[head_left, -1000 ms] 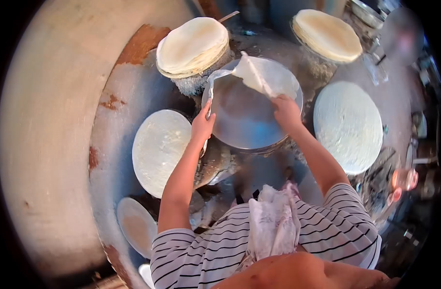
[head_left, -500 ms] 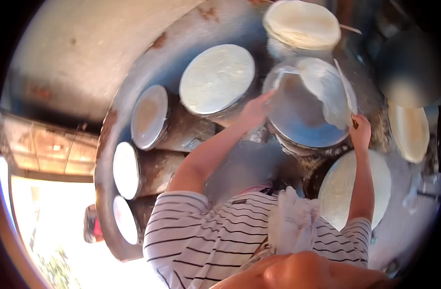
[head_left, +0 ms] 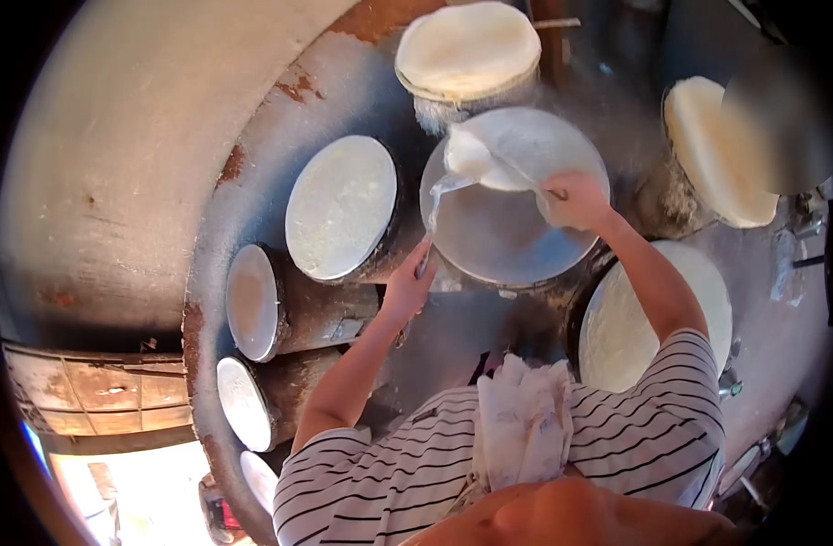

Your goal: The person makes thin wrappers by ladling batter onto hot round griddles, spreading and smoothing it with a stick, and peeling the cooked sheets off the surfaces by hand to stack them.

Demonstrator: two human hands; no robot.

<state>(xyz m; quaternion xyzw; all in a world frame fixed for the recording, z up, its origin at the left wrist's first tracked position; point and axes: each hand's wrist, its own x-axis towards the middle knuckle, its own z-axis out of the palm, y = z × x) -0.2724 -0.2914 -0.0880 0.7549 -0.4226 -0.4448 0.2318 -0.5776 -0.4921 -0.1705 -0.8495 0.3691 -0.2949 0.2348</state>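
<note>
My left hand (head_left: 407, 284) is closed round the handle of a flat metal scraper (head_left: 453, 182), held at the near left rim of a large round griddle (head_left: 517, 241). The blade points over the griddle and meets a thick white batter lump (head_left: 471, 155). Above the griddle's right half, my right hand (head_left: 576, 200) is closed on what looks like a flat spreader (head_left: 517, 176) coated in white batter. A dark bit shows between its fingers; the rest of the grip is hidden. The griddle surface is mostly grey and bare, with a pale haze at the far side.
A stack of thin flatbreads (head_left: 471, 55) stands behind the griddle. Another flatbread pile (head_left: 708, 150) is at the right. Round griddles with pale sheets lie at left (head_left: 342, 207) and near right (head_left: 658, 314). A bare griddle (head_left: 253, 302) is further left, beside a curved rusty-edged wall (head_left: 236, 164).
My right hand has swung from the griddle's right rim to above its surface. My left hand has drawn back towards me with the scraper. The white sheet over the right half is gone; the view shifted.
</note>
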